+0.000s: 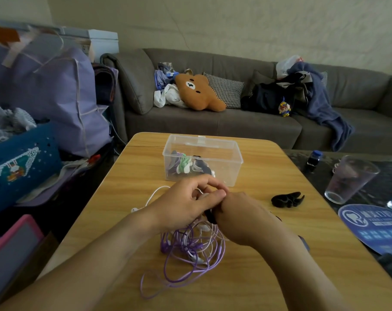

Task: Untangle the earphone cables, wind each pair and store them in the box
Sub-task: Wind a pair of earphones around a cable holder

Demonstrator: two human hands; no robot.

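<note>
A tangle of purple and white earphone cables (186, 250) lies on the wooden table (280, 254) under my wrists. My left hand (181, 203) pinches a white cable and earbud between thumb and fingers. My right hand (237, 218) meets it, fingers curled on a small black piece; what it grips is mostly hidden. A white cable loop (154, 194) trails left of my left hand. Just beyond my hands stands the clear plastic box (226, 153), lid off, holding wound green, purple, white and dark earphones (186, 164). A wound black earphone bundle (287, 199) lies to the right.
At the right edge there is a clear plastic cup (350, 178), a small dark bottle (314, 159) and a blue round fan (370, 225). A grey sofa (235, 124) with a bear cushion lies beyond the table. Bags and a blue pillow (20, 167) crowd the left.
</note>
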